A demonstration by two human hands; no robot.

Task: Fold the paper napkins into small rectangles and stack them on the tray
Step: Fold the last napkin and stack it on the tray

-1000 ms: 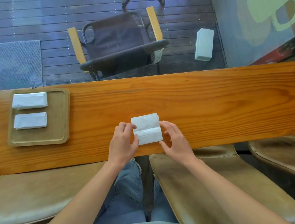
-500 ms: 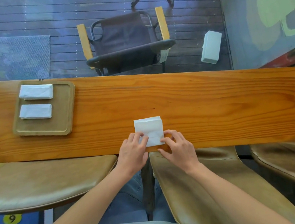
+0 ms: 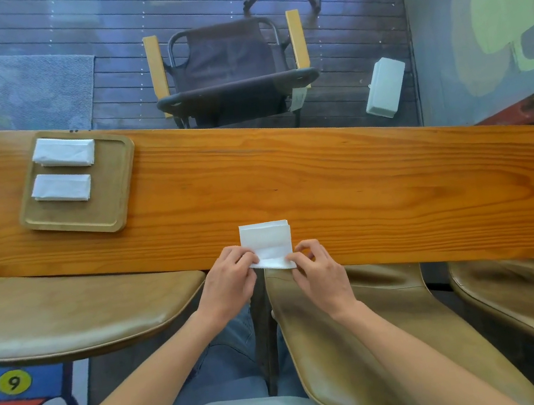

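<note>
A white paper napkin (image 3: 266,242), folded to a square, lies at the near edge of the long wooden counter (image 3: 323,173), its near edge hanging just over it. My left hand (image 3: 230,281) pinches the napkin's near left corner. My right hand (image 3: 318,272) pinches its near right corner. At the far left stands a wooden tray (image 3: 115,185) holding two folded napkin rectangles, one at the back (image 3: 63,152) and one in front (image 3: 61,187), side by side and apart.
Tan padded stools sit under the counter's near edge: one left (image 3: 69,319), one below my right arm (image 3: 364,343), one far right (image 3: 529,296). Beyond the counter are a dark folding chair (image 3: 230,70) and a white box (image 3: 385,88) on decking.
Both hands slid from the napkin's sides down to its near corners and pinched them. The napkin's near edge now overhangs the counter edge. The camera view shifted.
</note>
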